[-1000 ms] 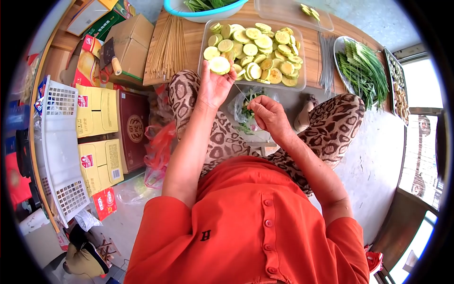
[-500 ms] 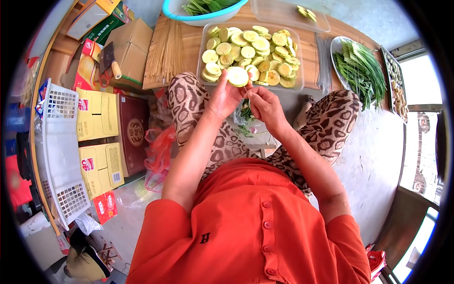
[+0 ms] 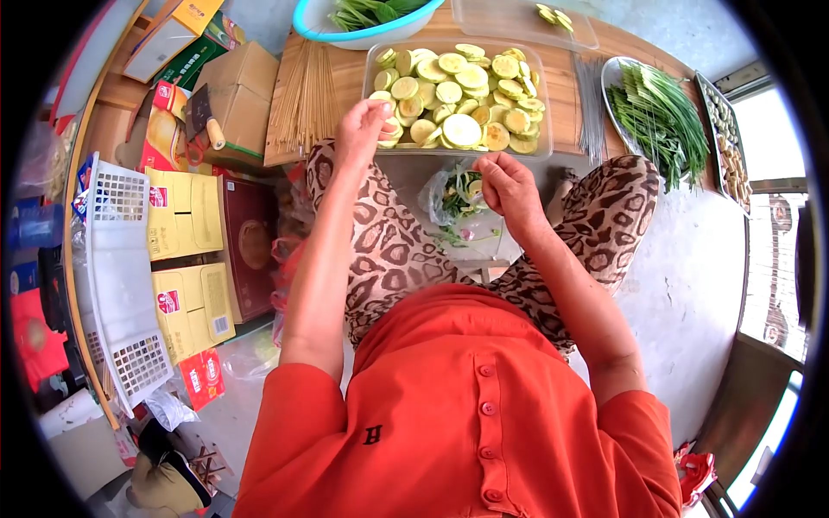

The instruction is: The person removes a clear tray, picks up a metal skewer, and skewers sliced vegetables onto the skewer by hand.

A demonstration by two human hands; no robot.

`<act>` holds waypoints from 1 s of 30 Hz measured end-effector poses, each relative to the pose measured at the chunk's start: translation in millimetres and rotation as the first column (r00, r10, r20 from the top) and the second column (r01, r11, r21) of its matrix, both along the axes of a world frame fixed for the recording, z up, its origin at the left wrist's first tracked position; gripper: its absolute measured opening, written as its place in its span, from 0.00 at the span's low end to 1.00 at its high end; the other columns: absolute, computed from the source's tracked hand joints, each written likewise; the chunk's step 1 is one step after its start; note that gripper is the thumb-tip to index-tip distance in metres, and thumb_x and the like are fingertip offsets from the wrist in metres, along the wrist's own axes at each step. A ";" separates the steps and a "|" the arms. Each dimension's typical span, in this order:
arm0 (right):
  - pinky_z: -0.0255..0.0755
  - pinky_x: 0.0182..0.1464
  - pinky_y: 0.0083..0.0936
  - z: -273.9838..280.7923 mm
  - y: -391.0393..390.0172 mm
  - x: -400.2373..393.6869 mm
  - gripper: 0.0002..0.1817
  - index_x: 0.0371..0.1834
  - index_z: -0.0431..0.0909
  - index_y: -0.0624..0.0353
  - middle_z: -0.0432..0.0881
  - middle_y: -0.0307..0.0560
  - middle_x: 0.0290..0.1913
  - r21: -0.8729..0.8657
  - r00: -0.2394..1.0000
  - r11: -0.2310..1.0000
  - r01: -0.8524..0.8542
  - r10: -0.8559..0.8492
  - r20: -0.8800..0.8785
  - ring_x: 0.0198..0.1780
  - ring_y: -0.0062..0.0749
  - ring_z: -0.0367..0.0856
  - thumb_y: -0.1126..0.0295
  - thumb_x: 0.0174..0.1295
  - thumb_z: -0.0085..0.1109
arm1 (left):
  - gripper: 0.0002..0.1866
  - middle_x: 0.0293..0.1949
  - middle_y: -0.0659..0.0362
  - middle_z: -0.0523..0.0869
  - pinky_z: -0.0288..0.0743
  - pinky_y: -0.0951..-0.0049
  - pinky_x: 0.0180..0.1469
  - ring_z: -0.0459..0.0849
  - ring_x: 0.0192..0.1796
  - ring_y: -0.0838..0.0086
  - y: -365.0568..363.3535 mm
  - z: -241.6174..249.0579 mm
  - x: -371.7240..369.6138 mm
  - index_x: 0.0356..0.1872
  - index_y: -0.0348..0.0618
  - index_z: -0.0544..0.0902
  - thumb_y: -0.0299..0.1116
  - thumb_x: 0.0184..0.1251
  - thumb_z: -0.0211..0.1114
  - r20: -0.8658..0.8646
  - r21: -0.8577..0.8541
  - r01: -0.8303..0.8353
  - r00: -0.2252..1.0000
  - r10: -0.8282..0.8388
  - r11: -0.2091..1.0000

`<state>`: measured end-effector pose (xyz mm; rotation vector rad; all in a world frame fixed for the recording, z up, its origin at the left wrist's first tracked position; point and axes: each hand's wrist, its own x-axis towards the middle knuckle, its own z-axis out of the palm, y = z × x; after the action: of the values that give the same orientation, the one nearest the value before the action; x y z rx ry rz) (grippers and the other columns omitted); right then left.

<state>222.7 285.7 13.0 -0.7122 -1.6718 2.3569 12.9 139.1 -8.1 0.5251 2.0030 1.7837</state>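
Observation:
A clear plastic tray (image 3: 546, 104) is heaped with round, pale green zucchini slices (image 3: 449, 91). At the tray's left front corner, my left hand (image 3: 358, 136) has its thumb and fingers apart and curved over the slices. My right hand (image 3: 511, 188) is closed in a pinch in front of the tray, above my lap. A thin skewer, barely visible, seems to run from this pinch to a larger, brighter zucchini slice (image 3: 461, 130) over the tray's front edge. Part of the tray's left corner is hidden by my left hand.
Bamboo skewers (image 3: 304, 95) lie left of the tray, metal skewers (image 3: 591, 108) right. Beyond are a chive plate (image 3: 661, 129), a blue-rimmed bowl (image 3: 363, 39) and a clear lid (image 3: 518, 30). A plastic bag (image 3: 445, 194) sits below. Cartons (image 3: 186, 216) and a cleaver (image 3: 200, 112) stand left.
My left hand has left the slice it was holding beside my right hand and moved left to the tray's corner. My right hand has shifted slightly right and down.

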 end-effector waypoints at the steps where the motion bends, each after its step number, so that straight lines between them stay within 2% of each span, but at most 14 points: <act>1: 0.45 0.16 0.14 1.7 0.6 1.3 0.10 0.38 0.75 0.59 0.62 0.29 0.14 -0.012 1.000 1.000 0.006 -0.006 0.000 0.14 0.13 0.53 0.65 0.71 0.48 | 0.16 0.35 0.54 0.85 0.78 0.74 0.37 0.84 0.33 0.74 -2.6 2.3 -8.3 0.42 0.38 0.81 0.42 0.66 0.62 -0.006 -0.003 -0.002 1.000 0.002 1.000; 3: 0.45 0.16 0.14 3.7 1.2 2.8 0.10 0.38 0.74 0.59 0.62 0.30 0.14 -0.019 1.000 1.000 0.009 -0.009 -0.004 0.14 0.13 0.53 0.65 0.71 0.48 | 0.12 0.37 0.58 0.85 0.76 0.75 0.38 0.83 0.35 0.75 -3.7 5.4 -19.6 0.41 0.38 0.82 0.37 0.63 0.64 -0.412 -0.345 -0.047 0.905 -0.106 0.937; 6: 0.50 0.18 0.14 4.7 3.1 4.7 0.09 0.36 0.75 0.59 0.64 0.30 0.15 -0.010 1.000 1.000 0.017 -0.017 -0.013 0.15 0.13 0.57 0.66 0.69 0.49 | 0.12 0.33 0.58 0.85 0.76 0.72 0.38 0.83 0.33 0.74 4.0 1.2 -26.5 0.38 0.39 0.83 0.35 0.59 0.67 -0.530 -0.370 -0.132 0.843 -0.092 0.920; 10: 0.49 0.18 0.14 9.4 5.9 8.8 0.09 0.36 0.74 0.59 0.64 0.30 0.15 -0.029 0.997 0.997 0.065 -0.066 -0.030 0.15 0.13 0.56 0.66 0.69 0.50 | 0.11 0.31 0.57 0.84 0.75 0.73 0.37 0.83 0.33 0.74 17.6 -7.5 -26.5 0.37 0.40 0.83 0.35 0.57 0.67 -0.593 -0.383 -0.146 0.796 -0.121 0.912; 12: 0.49 0.18 0.14 7.4 11.6 8.2 0.09 0.36 0.74 0.59 0.64 0.31 0.15 -0.064 0.991 0.990 0.124 -0.127 -0.044 0.15 0.13 0.56 0.66 0.69 0.50 | 0.10 0.33 0.54 0.83 0.74 0.65 0.39 0.83 0.35 0.62 27.0 -8.3 -23.5 0.34 0.43 0.83 0.38 0.56 0.67 -0.572 -0.409 -0.112 0.805 -0.159 0.906; 13: 0.49 0.18 0.14 7.7 13.4 8.4 0.09 0.36 0.74 0.59 0.64 0.31 0.15 -0.066 0.991 0.990 0.127 -0.130 -0.044 0.15 0.13 0.56 0.66 0.69 0.50 | 0.10 0.30 0.57 0.84 0.74 0.74 0.36 0.83 0.31 0.74 31.4 -7.5 -22.0 0.34 0.40 0.83 0.36 0.57 0.67 -0.599 -0.423 -0.128 0.782 -0.171 0.897; 14: 0.48 0.18 0.15 9.0 15.6 8.6 0.09 0.37 0.74 0.59 0.64 0.31 0.15 -0.063 0.987 0.987 0.149 -0.153 -0.047 0.16 0.14 0.55 0.65 0.69 0.50 | 0.10 0.30 0.57 0.84 0.74 0.74 0.36 0.83 0.31 0.74 34.9 -7.0 -20.5 0.34 0.40 0.83 0.36 0.57 0.67 -0.597 -0.427 -0.124 0.782 -0.176 0.896; 16: 0.47 0.18 0.15 9.9 18.0 11.3 0.09 0.37 0.74 0.59 0.63 0.31 0.16 -0.067 0.983 0.982 0.179 -0.182 -0.041 0.16 0.14 0.55 0.65 0.69 0.50 | 0.13 0.35 0.55 0.85 0.74 0.66 0.40 0.83 0.38 0.63 42.4 2.0 -11.9 0.30 0.43 0.83 0.42 0.55 0.68 -0.407 -0.513 -0.031 0.889 -0.211 0.858; 19: 0.48 0.18 0.15 12.2 21.2 13.9 0.09 0.37 0.73 0.59 0.64 0.31 0.16 -0.094 0.979 0.976 0.195 -0.199 -0.041 0.16 0.14 0.56 0.65 0.69 0.50 | 0.14 0.34 0.55 0.86 0.74 0.65 0.41 0.84 0.39 0.63 51.2 6.7 6.3 0.31 0.43 0.83 0.43 0.54 0.69 -0.309 -0.607 0.093 0.888 -0.342 0.789; 20: 0.48 0.18 0.15 12.1 21.6 14.5 0.09 0.37 0.73 0.59 0.64 0.31 0.16 -0.098 0.978 0.975 0.200 -0.205 -0.038 0.16 0.14 0.56 0.65 0.69 0.50 | 0.14 0.34 0.55 0.86 0.74 0.65 0.41 0.84 0.39 0.63 51.4 0.3 7.7 0.31 0.43 0.83 0.43 0.54 0.69 -0.305 -0.610 0.099 0.886 -0.348 0.786; 22: 0.48 0.18 0.15 11.5 22.0 16.1 0.09 0.37 0.73 0.59 0.64 0.31 0.16 -0.106 0.981 0.977 0.184 -0.190 -0.047 0.16 0.14 0.56 0.65 0.69 0.51 | 0.15 0.34 0.55 0.86 0.75 0.64 0.42 0.84 0.39 0.62 52.6 -11.1 13.2 0.33 0.44 0.83 0.44 0.53 0.70 -0.431 -0.706 0.055 0.757 -0.491 0.706; 24: 0.48 0.18 0.15 11.1 22.2 18.1 0.09 0.37 0.74 0.59 0.64 0.31 0.16 -0.116 0.979 0.974 0.194 -0.200 -0.046 0.16 0.14 0.56 0.65 0.69 0.51 | 0.13 0.37 0.55 0.85 0.75 0.63 0.43 0.83 0.41 0.61 51.4 -21.0 7.8 0.36 0.45 0.82 0.41 0.54 0.69 -0.336 -0.756 0.116 0.776 -0.534 0.644; 26: 0.48 0.18 0.14 11.8 24.7 18.8 0.09 0.37 0.74 0.59 0.64 0.31 0.16 -0.122 0.976 0.971 0.204 -0.212 -0.057 0.16 0.14 0.56 0.65 0.69 0.51 | 0.09 0.38 0.56 0.82 0.74 0.61 0.42 0.82 0.42 0.59 52.1 -37.4 -1.2 0.36 0.46 0.81 0.36 0.55 0.66 -0.605 -0.584 -0.091 0.711 -0.358 0.807; 30: 0.48 0.18 0.14 12.7 26.8 21.2 0.09 0.36 0.74 0.59 0.64 0.31 0.16 -0.132 0.972 0.967 0.217 -0.228 -0.066 0.16 0.14 0.56 0.65 0.69 0.50 | 0.06 0.39 0.57 0.81 0.74 0.60 0.41 0.81 0.41 0.57 72.7 -16.9 -5.4 0.35 0.46 0.80 0.32 0.57 0.62 -0.706 -0.470 -0.157 0.658 -0.263 0.869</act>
<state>243.8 312.6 25.8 -0.7701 -1.3447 2.3115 7.4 211.8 -25.0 1.2944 2.8198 0.9493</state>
